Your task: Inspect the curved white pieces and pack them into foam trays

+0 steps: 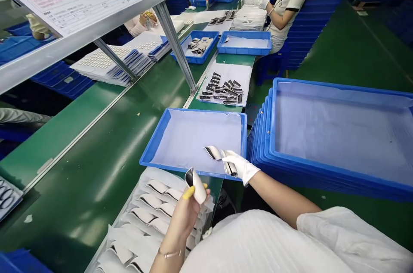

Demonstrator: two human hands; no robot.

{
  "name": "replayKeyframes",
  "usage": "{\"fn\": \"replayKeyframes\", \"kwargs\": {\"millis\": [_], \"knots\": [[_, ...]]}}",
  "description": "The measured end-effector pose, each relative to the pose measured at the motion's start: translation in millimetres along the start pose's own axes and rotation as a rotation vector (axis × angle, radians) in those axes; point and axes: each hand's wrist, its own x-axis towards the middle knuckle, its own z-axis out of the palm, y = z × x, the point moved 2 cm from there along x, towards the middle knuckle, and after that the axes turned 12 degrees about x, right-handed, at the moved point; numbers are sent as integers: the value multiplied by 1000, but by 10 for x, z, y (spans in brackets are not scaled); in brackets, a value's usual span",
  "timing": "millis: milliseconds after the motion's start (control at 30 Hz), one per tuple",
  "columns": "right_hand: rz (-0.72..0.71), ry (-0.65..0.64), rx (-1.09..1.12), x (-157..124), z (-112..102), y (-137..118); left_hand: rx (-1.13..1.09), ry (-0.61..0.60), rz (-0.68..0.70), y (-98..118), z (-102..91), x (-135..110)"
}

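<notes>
My left hand (187, 212), bare with yellow nails, is closed round a small curved white and black part (194, 183), held above a stack of sheets (145, 217) carrying several of the same parts. My right hand (240, 166), in a white glove, is closed on another such part (229, 168) at the near right corner of a blue tray (155, 146) lined with white film. One more part (213, 152) lies in that tray, just left of the gloved fingers.
A stack of blue trays (338, 135) stands to the right. Further along the green bench (97, 165) lie a sheet with several dark parts (222, 88), two blue trays (245, 42) and piles of sheets (112, 62). A seated person (287, 6) works at the far end. A slanted metal frame (174, 36) crosses overhead.
</notes>
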Motion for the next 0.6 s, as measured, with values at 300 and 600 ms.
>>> {"fn": "replayKeyframes", "kwargs": {"millis": [300,600], "knots": [[248,-158,253,-876,-579,-95,45,257,-60,-13,675,941],[283,-221,266,-1092,-1256,-199,575,540,48,-98,828,1868]]}}
